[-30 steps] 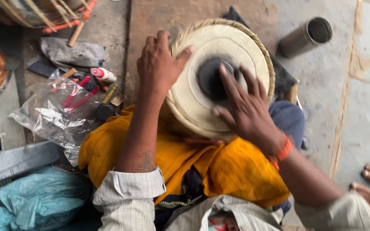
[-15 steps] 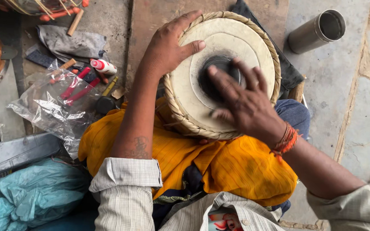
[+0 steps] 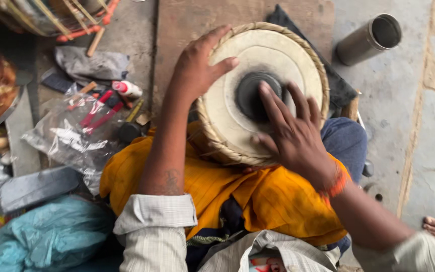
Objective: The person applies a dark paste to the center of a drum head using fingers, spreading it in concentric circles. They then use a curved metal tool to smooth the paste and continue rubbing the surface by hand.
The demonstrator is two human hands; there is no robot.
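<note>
Near: an orange cloth [image 3: 258,201] pads the lap, cradling a small hand drum [image 3: 263,90] tilted toward the wearer so its pale skin faces up. The right hand [image 3: 293,136] lies flat, fingers spread wide, fingertips [image 3: 265,93] resting on the dark central patch [image 3: 250,95]; it grasps nothing. The left hand [image 3: 197,65] cups the woven rim [image 3: 212,136] at the drum's left edge, thumb across the skin, loosely curled, apparently steadying the shell. Left, on the floor: a clear plastic bag [image 3: 61,141] and red-handled tools [image 3: 99,113]. Far right corner: a metal cylinder [image 3: 371,38].
</note>
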